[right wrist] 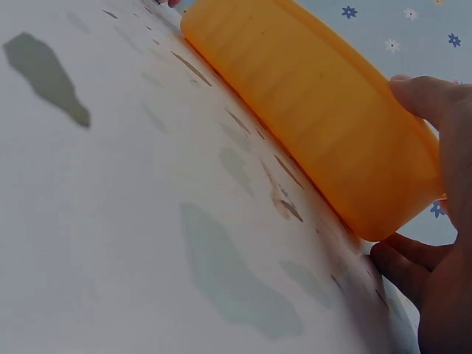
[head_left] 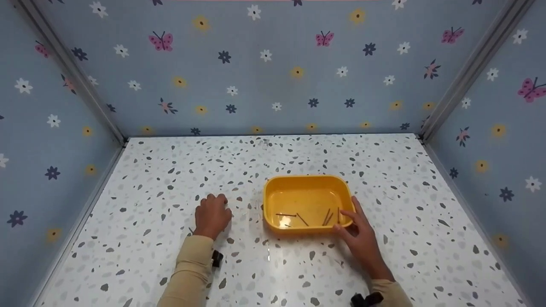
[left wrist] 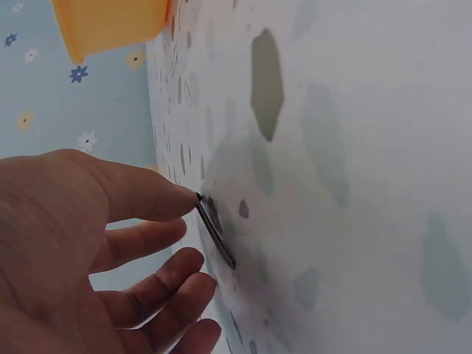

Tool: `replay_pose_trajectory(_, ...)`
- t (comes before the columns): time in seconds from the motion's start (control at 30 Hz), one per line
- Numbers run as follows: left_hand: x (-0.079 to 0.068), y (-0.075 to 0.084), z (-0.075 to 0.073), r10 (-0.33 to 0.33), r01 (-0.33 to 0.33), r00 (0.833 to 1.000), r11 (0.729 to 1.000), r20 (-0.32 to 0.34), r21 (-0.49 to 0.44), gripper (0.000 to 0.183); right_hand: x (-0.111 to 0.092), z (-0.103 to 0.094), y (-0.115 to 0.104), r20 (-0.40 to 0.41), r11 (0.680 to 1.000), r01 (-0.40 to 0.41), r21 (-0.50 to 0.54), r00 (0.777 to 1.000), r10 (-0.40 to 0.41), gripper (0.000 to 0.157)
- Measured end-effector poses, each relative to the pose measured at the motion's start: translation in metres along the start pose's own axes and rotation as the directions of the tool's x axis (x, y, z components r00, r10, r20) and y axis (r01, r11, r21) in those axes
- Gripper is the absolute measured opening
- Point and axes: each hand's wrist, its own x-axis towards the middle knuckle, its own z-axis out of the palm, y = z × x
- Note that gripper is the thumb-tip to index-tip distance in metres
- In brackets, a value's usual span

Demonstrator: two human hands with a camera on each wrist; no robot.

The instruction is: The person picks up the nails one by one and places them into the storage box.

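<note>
A yellow plastic tray (head_left: 307, 198) rests on the table, with several thin dark nails (head_left: 302, 219) lying on its floor. My right hand (head_left: 362, 243) grips its near right corner, fingers at the rim and along the side. In the right wrist view, one finger (right wrist: 420, 96) lies on the rim and others are low beside the base. Left of the tray, my left hand (head_left: 212, 216) is low over the table. The left wrist view shows a nail (left wrist: 217, 234) by the thumb tip, the other fingers loosely bent and apart from the thumb; whether the thumb touches it is unclear.
The white speckled table (head_left: 204, 166) is bounded by a flowered back panel (head_left: 273, 76) and side panels on the left (head_left: 47, 140) and right (head_left: 490, 140). Dark flecks in its pattern resemble small objects. Each wrist wears a small black device.
</note>
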Motion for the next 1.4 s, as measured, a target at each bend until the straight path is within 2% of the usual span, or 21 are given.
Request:
replay_pose_trajectory(0.17,0.000,0.001,-0.004,-0.026,0.027,0.998,1.000,0.051,-0.007,0.012,0.004,0.002,0.019,-0.013,1.000,0.016,0.001,1.000,-0.016,0.044)
replay_pose_trajectory(0.27,0.000,0.001,-0.004,-0.006,0.006,0.999,1.000,0.044,-0.006,0.007,0.007,0.003,0.033,-0.015,1.000,0.023,0.018,1.000,-0.023,0.044)
replay_pose_trajectory(0.37,0.001,0.001,-0.004,0.021,-0.021,0.999,1.000,0.032,0.004,0.011,0.007,0.003,0.040,-0.016,0.999,0.032,0.028,0.999,-0.032,0.044)
replay_pose_trajectory(0.6,-0.001,0.002,-0.006,0.030,-0.029,0.999,1.000,0.026,-0.011,0.008,0.007,0.003,0.043,-0.011,0.999,0.042,0.022,0.999,-0.041,0.046)
replay_pose_trajectory(0.8,0.000,0.007,-0.010,0.031,-0.032,0.999,0.998,-0.019,-0.054,0.006,0.008,0.003,0.042,-0.013,0.999,0.036,0.002,0.999,-0.036,0.047)
replay_pose_trajectory(0.9,0.001,0.011,-0.013,0.038,-0.040,0.998,0.997,-0.042,-0.063,0.012,0.008,0.003,0.042,-0.013,0.999,0.036,-0.008,0.999,-0.036,0.047)
replay_pose_trajectory(1.0,0.002,0.017,-0.015,0.037,-0.044,0.998,0.993,-0.059,-0.113,0.016,0.008,0.003,0.042,-0.012,0.999,0.039,-0.006,0.999,-0.040,0.047)
replay_pose_trajectory(1.17,0.004,0.028,-0.017,0.000,-0.014,0.999,0.963,-0.053,-0.270,0.016,0.008,0.003,0.043,-0.015,0.999,0.045,0.007,0.999,-0.045,0.047)
replay_pose_trajectory(1.4,0.004,0.038,-0.017,-0.024,-0.022,0.995,0.892,-0.095,-0.451,0.017,0.007,0.004,0.039,-0.015,0.999,0.027,0.040,1.000,-0.027,0.047)
